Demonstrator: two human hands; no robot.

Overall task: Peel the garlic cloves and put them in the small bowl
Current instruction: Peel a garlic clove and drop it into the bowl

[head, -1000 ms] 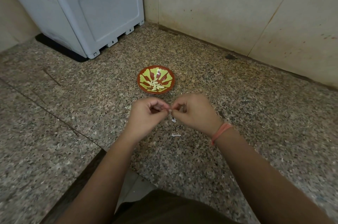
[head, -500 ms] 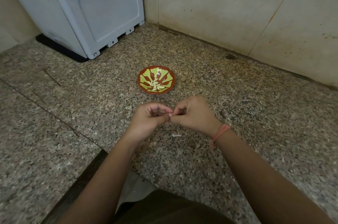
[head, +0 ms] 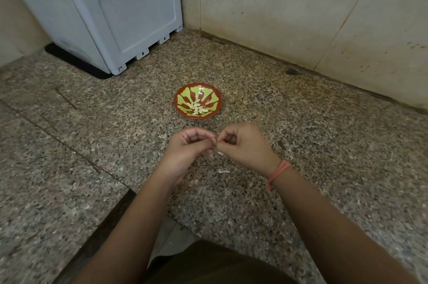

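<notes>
Your left hand and right hand meet fingertip to fingertip above the granite counter, both curled and pinching the garlic clove between them; the clove is mostly hidden by your fingers, and a pale shred of skin shows just below them. The small bowl stands just beyond your hands, apart from them, with peeled cloves heaped in its middle. The way from hands to bowl is bare counter; the wall rises well behind the bowl and runs off to your right; a grey box fills the far left corner, well apart from the bowl. The counter edge cuts diagonally at your lower left, close under your left forearm; to your right the granite runs wide. A scrap of peel lies near your right wrist.

Compared with half a second ago, your hands sit slightly higher and keep the same pinch; the bowl and the scrap have not moved.
</notes>
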